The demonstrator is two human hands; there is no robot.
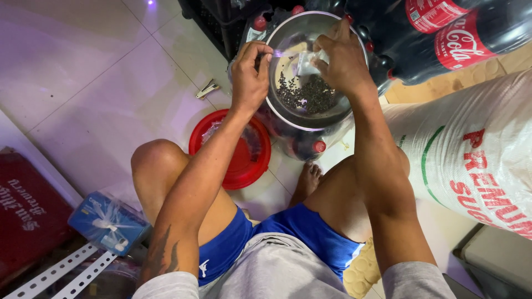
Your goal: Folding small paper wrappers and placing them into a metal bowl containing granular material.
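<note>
Nearest the camera, the person sits low over a pale tiled floor (83,83) with bare knees spread, in blue shorts (310,232) and a grey shirt. At the near left a small blue packet (108,221) lies beside a dark red box (27,216) and white perforated strips (55,274). To the right a large white woven sack (471,155) leans against the person's leg. Between the knees, a little farther off, a red round lid (235,166) rests on the floor with clear plastic on it. Beyond that, a metal bowl (310,113) sits on top of shrink-wrapped dark soda bottles (443,39), and small black seeds (310,94) lie heaped in its bottom. Both arms reach out over the bowl. The left hand (250,75) pinches the left edge of a small clear plastic bag (296,61) between thumb and fingers, and the right hand (343,58) is closed on the bag's right edge, holding it just above the seeds. A small clip-like object (206,89) lies on the floor left of the bowl.
</note>
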